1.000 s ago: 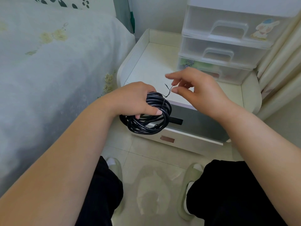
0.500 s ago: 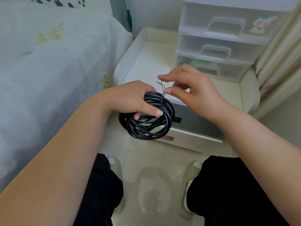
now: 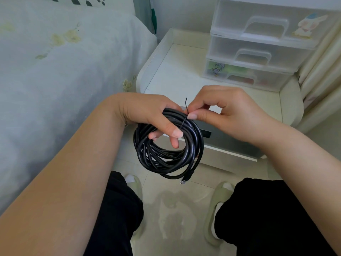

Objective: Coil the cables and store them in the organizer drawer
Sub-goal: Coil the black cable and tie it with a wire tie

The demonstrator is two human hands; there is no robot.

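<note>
Head view: coiled black round cable (image 3: 168,145), held in the air before a white bedside cabinet (image 3: 184,74); left hand (image 3: 147,113) curled through the coil; right hand (image 3: 225,111) pinched a thin black twist tie (image 3: 186,109) wrapped over it. Translucent plastic three-drawer organizer (image 3: 258,50) stood on the cabinet, drawers closed.

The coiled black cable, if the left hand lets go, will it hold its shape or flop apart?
Probably springs loose: the coiled black cable has uneven loops, and the thin wire tie the right hand pinches looks unfinished. The left hand alone holds it together. The plug end already dangles.
</note>
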